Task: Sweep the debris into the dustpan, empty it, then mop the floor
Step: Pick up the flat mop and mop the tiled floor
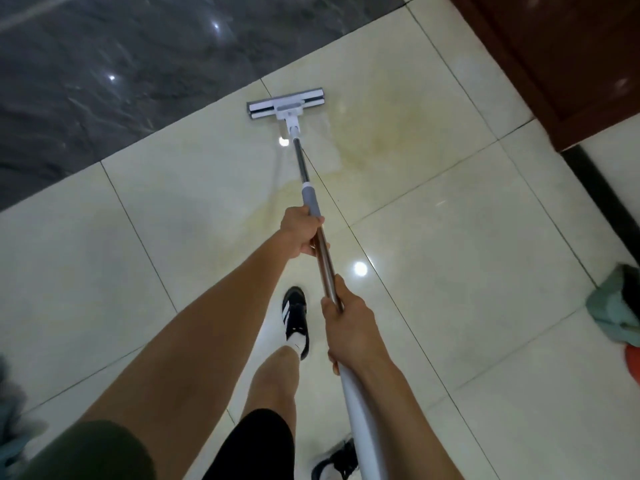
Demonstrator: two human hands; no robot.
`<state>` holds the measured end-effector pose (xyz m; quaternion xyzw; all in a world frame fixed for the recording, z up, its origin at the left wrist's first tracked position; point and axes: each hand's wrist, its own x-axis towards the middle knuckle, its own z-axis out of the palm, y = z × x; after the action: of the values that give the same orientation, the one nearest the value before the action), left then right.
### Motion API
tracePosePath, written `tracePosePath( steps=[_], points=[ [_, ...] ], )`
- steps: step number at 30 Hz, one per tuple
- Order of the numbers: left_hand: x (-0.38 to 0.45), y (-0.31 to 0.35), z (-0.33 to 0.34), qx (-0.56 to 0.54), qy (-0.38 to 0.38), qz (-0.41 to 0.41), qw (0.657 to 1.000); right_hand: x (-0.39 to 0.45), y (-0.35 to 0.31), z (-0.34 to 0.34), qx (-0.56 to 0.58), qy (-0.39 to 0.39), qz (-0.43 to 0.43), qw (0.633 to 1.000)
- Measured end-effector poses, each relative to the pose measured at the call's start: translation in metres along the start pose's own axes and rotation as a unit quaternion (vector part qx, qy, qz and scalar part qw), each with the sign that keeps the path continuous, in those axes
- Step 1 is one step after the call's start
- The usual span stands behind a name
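Observation:
A flat mop stretches away from me, its white-and-grey head [286, 105] lying on the cream tiled floor [450, 237] close to the border of dark marble. My left hand [301, 235] grips the metal pole [323, 258] just below its grey sleeve. My right hand [348, 327] grips the pole lower down, where the white handle begins. A yellowish smear [374, 133] spreads on the tiles right of the mop head and down toward my left hand.
Dark glossy marble flooring [104, 81] fills the upper left. A brown wooden door and frame [568, 53] stand at the upper right. A teal dustpan [613, 306] and something orange [632, 362] lie at the right edge. My black sneaker [294, 317] steps forward between my arms.

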<state>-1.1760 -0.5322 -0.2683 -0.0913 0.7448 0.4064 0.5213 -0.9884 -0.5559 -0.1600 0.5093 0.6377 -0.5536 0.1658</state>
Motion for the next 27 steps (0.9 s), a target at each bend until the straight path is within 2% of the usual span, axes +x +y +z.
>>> tracePosePath(
  steps=[7, 11, 15, 20, 27],
  points=[
    [0.086, 0.117, -0.058, 0.012, 0.018, 0.018, 1.000, 0.106, -0.121, 0.006, 0.017, 0.002, -0.035, 0.999],
    [0.107, 0.151, -0.070, 0.021, 0.019, 0.024, 0.999, 0.138, -0.155, 0.005, 0.029, 0.001, -0.037, 0.999],
    [0.098, 0.144, -0.060, 0.035, 0.005, 0.015, 0.999, 0.124, -0.141, 0.000, 0.003, 0.009, -0.033, 0.999],
    [0.069, 0.115, -0.033, 0.035, -0.016, 0.004, 0.999, 0.082, -0.106, -0.015, 0.037, 0.006, -0.011, 0.999],
    [0.005, 0.036, 0.021, 0.076, -0.040, -0.006, 0.996, 0.004, -0.016, -0.014, 0.055, 0.031, 0.014, 0.998]
  ],
)
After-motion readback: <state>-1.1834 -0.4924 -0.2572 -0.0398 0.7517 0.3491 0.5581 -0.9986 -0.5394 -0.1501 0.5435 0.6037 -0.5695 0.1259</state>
